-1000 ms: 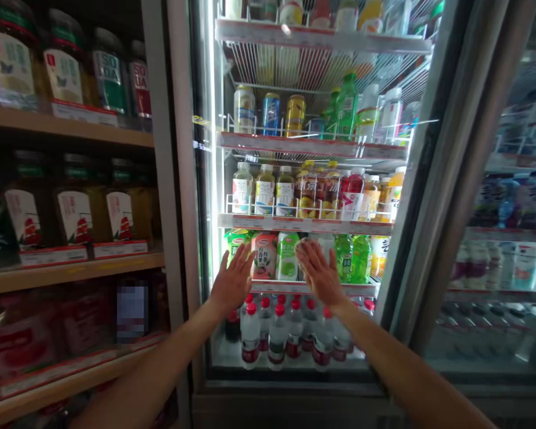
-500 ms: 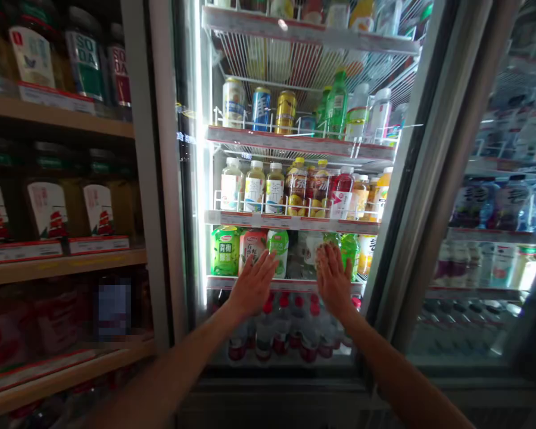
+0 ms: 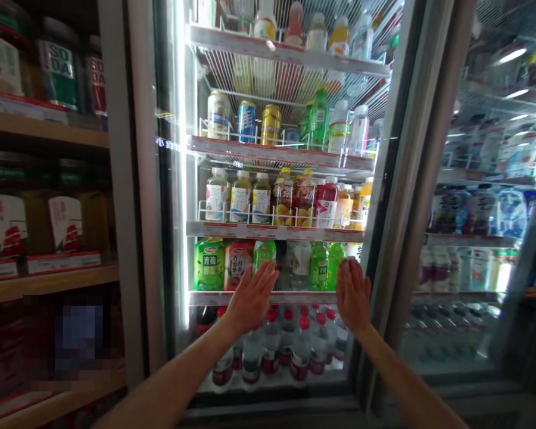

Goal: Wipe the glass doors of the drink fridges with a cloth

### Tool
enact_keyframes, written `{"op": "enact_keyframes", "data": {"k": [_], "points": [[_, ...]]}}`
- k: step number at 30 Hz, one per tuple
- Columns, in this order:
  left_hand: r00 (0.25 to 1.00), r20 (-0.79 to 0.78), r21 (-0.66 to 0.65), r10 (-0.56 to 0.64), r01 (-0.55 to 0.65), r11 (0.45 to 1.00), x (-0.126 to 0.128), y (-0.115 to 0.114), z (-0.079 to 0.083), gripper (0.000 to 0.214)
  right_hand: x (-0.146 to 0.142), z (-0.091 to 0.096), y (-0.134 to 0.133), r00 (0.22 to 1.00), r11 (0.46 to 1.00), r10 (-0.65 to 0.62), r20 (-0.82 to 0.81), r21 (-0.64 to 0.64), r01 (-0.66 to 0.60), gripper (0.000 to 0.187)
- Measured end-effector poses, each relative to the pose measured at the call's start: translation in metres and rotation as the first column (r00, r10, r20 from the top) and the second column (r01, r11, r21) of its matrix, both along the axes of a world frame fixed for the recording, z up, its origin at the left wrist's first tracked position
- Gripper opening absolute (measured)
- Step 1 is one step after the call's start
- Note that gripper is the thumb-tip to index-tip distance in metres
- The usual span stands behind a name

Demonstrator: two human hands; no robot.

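My left hand [image 3: 252, 298] is stretched out, palm forward and empty, in front of the cooler's lower shelf. Its fingers overlap a green-labelled bottle [image 3: 264, 252] and the edge of a red tea bottle [image 3: 238, 262]. Farther right, my right hand [image 3: 354, 296] is raised with its fingers extended, close to the door frame [image 3: 386, 238]. It covers part of a bright green bottle [image 3: 336, 261]; another green bottle [image 3: 319, 268] shows just left of it. I cannot tell whether either palm touches a glass pane.
Higher racks hold tea bottles [image 3: 240, 196], cans [image 3: 246, 121] and a green soda bottle [image 3: 318, 119]. Red-capped bottles [image 3: 271, 342] stand at the bottom. Wooden shelving [image 3: 71, 280] with large bottles is on the left; another glass-fronted cooler [image 3: 469, 239] is on the right.
My view has swung, so the shelves sit farther left and lower. My right hand has moved right, away from the left hand, uncovering the green bottles. The left hand stays low, fingers extended.
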State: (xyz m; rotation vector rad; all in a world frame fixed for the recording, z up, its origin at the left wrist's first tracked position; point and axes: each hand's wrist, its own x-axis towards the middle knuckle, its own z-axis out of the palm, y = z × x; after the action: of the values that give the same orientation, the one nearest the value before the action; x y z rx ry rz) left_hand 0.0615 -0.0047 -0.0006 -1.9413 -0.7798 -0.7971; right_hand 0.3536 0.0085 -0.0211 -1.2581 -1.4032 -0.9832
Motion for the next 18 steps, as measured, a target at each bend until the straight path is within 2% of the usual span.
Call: {"op": "enact_keyframes", "data": {"k": [2,5,7,9,13,14,18], "points": [[1.0,0.028,0.02,-0.004,0.003,1.0,-0.004,0.004,0.01,0.055,0.011,0.01,0.003,0.999,1.0,0.005,-0.048,0.024,-0.004,0.052],[0.994,0.11,0.029,0.013,-0.016,0.999,-0.013,0.013,0.032,0.056,0.02,0.048,0.013,0.976,0.989,0.035,-0.216,0.149,-0.002,0.052],[0.987,0.161,0.032,0.025,-0.031,0.999,-0.02,0.019,0.046,0.058,0.014,0.068,0.018,0.963,0.978,0.046,-0.266,0.21,0.011,0.054],[0.985,0.172,0.039,0.025,-0.032,0.999,-0.029,0.022,0.057,0.059,0.002,0.075,0.018,0.98,0.982,0.037,-0.194,0.187,-0.001,0.054],[0.984,0.175,0.033,0.039,-0.046,0.998,-0.047,0.025,0.069,0.058,-0.01,0.08,0.014,0.991,0.996,0.058,0.123,0.057,-0.065,0.052],[0.98,0.192,0.03,0.053,-0.059,0.998,-0.052,0.025,0.071,0.058,-0.01,0.085,0.014,0.992,0.996,0.054,0.118,0.062,-0.062,0.052],[0.965,0.243,0.007,0.1,-0.104,0.995,-0.069,0.025,0.077,0.061,-0.016,0.108,0.017,0.993,0.983,0.052,-0.103,0.183,-0.032,0.057]]}}
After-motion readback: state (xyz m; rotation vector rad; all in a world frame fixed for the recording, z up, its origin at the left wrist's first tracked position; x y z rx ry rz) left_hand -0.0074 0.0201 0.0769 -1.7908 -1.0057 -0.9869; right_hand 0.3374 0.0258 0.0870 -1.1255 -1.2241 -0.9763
